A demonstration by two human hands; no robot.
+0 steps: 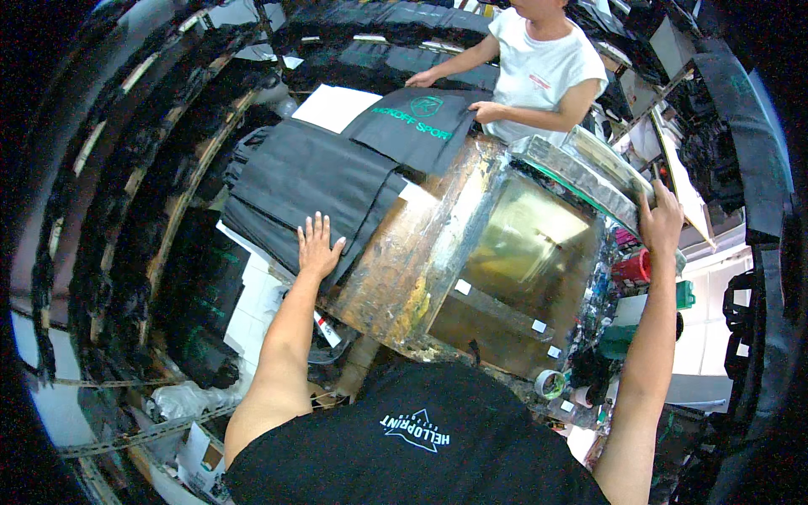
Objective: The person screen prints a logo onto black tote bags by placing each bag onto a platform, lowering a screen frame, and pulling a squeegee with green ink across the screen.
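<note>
My left hand [317,247] lies flat with fingers spread on a stack of black fabric bags [303,177] at the left of the worktable. With my right hand [661,220] I grip the near right end of a screen-printing frame [581,177], which is tilted up along the far side of a glossy, brownish printing plate [526,231]. A green line runs along the frame's lower edge. Across the table, a person in a white shirt holds a black bag with a green print [412,135] by its edges, one hand at each side.
A stained wooden table edge [396,278] runs between bags and plate. A tape roll [550,385] sits at the plate's near right corner. At right stands a red container [631,268]. Racks with black printed pieces [202,286] line the left. White sheets [337,108] lie by the stack.
</note>
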